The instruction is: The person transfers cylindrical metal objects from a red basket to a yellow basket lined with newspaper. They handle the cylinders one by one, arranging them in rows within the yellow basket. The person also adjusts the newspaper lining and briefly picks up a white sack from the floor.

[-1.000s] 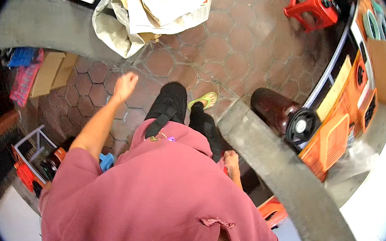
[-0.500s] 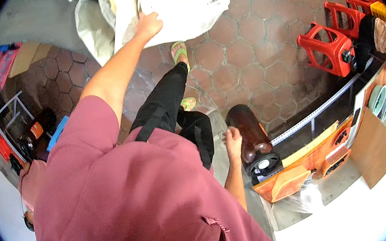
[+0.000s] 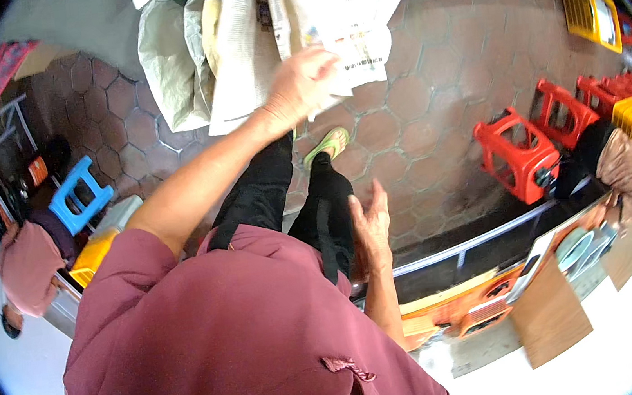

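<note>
Left hand [image 3: 306, 84] has shifted right across the newspapers [image 3: 247, 72], far centre — fingers curled, cannot tell if gripping. Right hand [image 3: 372, 226], nearer, fingers spread wide, empty — only the left works the newspapers.

Glare whitens the lower right; the tiled floor [image 3: 432, 116] is dimmer. Black, blue-fringed corners frame the curved fisheye view, and the left hand [image 3: 302, 87] is slightly blurred.
</note>
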A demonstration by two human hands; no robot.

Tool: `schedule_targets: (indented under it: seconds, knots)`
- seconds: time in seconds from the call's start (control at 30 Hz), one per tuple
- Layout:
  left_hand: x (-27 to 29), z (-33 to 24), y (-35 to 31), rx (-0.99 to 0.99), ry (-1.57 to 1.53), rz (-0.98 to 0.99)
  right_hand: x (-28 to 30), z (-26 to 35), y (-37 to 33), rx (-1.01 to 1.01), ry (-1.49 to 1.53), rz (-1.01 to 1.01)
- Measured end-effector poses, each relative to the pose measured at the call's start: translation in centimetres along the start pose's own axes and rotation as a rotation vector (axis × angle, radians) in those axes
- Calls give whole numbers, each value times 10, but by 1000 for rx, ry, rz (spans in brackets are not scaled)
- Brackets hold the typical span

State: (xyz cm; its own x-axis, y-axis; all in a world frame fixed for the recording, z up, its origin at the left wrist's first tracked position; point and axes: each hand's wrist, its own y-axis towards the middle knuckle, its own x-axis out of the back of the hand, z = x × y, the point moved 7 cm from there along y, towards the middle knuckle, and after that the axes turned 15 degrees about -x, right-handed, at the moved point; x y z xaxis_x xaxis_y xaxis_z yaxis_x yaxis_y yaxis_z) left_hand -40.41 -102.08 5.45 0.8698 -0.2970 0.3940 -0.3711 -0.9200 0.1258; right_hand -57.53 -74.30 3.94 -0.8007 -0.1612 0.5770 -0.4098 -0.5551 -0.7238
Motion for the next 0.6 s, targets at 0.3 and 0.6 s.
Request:
schedule_targets:
  seconds: [0.3,0.6]
  knots:
    - [-22,-133,-1,-216,-35,-115,75,184,76,762,271,128]
    - [18,-174,-150,263,31,-450,120,260,23,555,77,335]
